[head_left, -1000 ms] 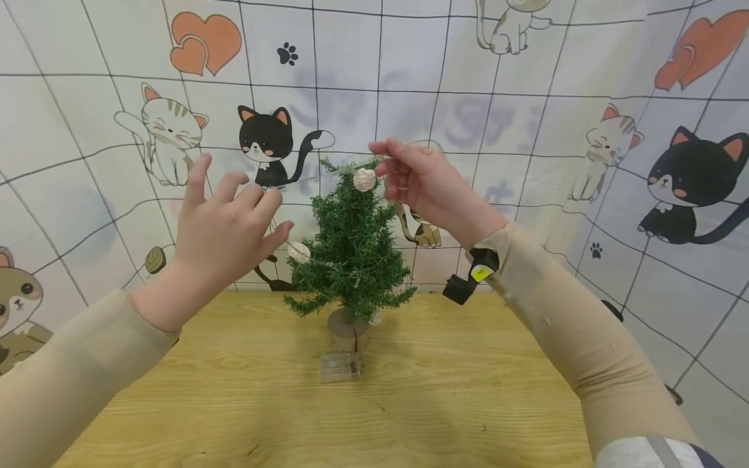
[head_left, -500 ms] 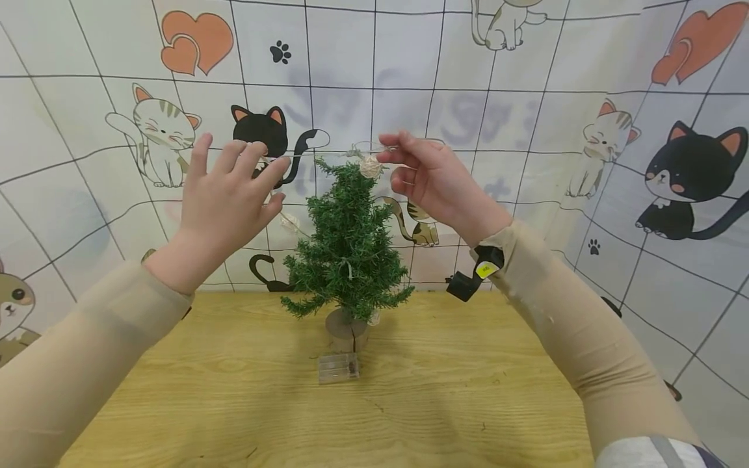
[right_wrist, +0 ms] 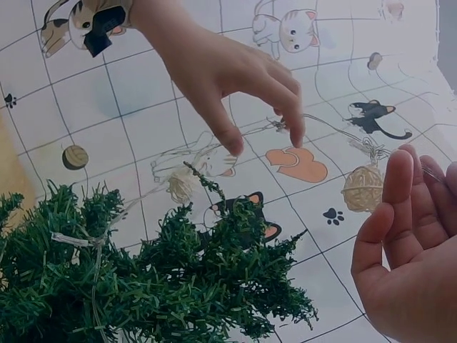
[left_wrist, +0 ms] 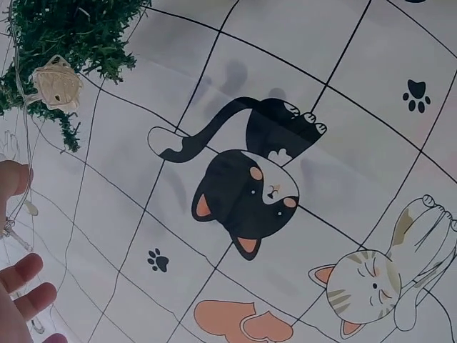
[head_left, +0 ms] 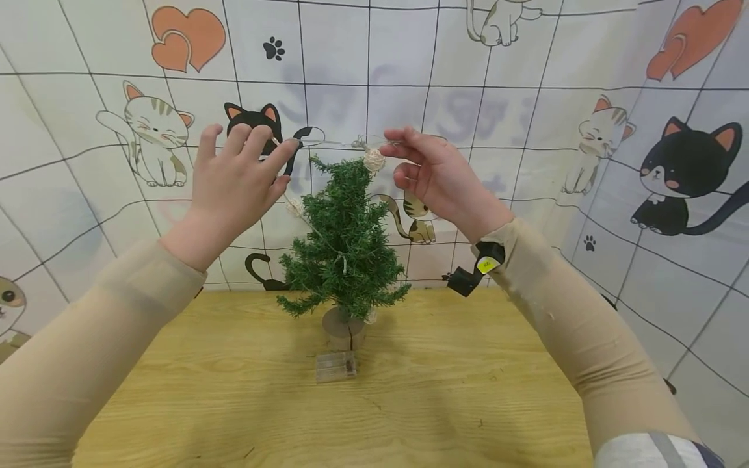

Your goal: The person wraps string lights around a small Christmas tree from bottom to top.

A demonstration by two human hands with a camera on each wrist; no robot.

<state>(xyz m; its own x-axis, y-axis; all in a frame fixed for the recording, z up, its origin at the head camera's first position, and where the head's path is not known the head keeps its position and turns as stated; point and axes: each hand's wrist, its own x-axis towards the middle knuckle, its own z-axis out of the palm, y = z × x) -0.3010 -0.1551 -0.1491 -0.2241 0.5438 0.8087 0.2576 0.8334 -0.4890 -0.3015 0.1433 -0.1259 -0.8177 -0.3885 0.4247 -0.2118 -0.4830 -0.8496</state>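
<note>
A thin, clear wire [head_left: 330,142] with pale balls on it was held up between the left hand [head_left: 231,185] and the right hand [head_left: 435,175], over the top of a little green tree [head_left: 345,240]. The wire was bent by the left fingers, which were spread, with the thumb kept well apart from the first finger. On the right, the wire was held by bent fingers, set close together.

The balls looked round and cream, woven from thin strings with tiny gaps. One ball [head_left: 374,160] was hung just left of the right fingers, by the treetop. Another ball [head_left: 295,207] was hung at the tree's left side, below the left hand. A third ball [head_left: 370,316] was partly hidden low on the right, by the brown stump [head_left: 342,325]. A small clear piece [right_wrist: 71,239] was seen on the wire against the branches.

The tree was set on the stump at the far part of the wooden tabletop [head_left: 445,390]. A flat clear box [head_left: 335,367] was placed on the near side of the stump.
</note>
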